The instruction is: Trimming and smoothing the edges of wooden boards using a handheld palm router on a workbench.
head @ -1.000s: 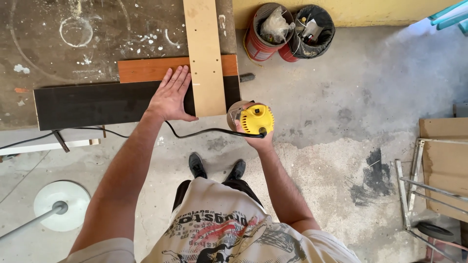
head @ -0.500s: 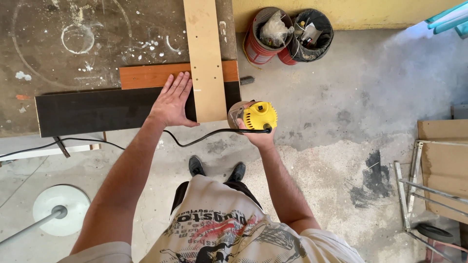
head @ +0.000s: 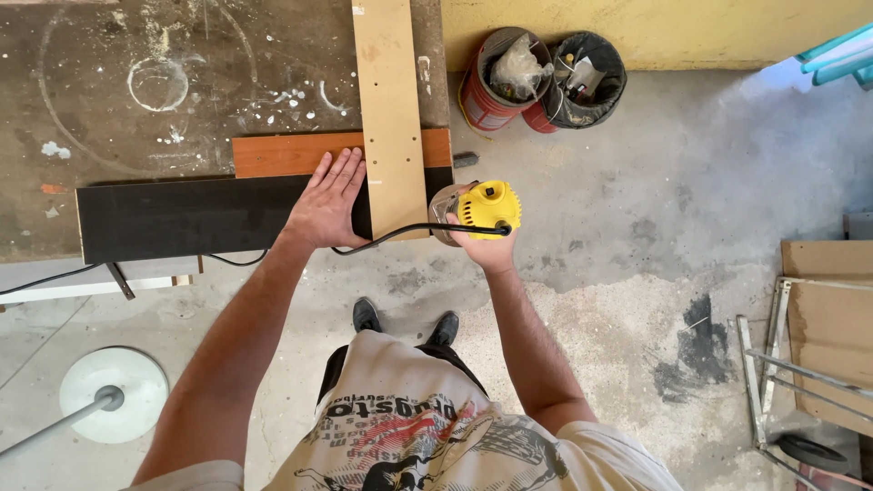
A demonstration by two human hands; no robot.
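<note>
Left hand (head: 327, 202) lies flat, fingers (head: 338, 171) spread and slightly fanned, pressing on the long black laminate board (head: 182, 218) where it meets the pale upright MDF strip (head: 391, 118) laid across it. Right hand (head: 486, 241) is wrapped around a small yellow-topped trim router w/ metal base (head: 477, 211) — fingers curled shut round its body, held at the desk's front edge just right of the pale strip, not on the wood. Its black cord (head: 400, 232) loops left under the left wrist.

Progress, judging by the layout: boards are stacked and braced — black board, reddish-brown wood panel (head: 300, 153) behind it, strip on top as a guide, prob. No cut edge or fresh dust visible, so routing looks unstarted; setup done, tool in hand.

Around: stained dark desk (head: 136, 91), two buckets of scrap (head: 546, 77) on the concrete floor (head: 637, 273).
</note>
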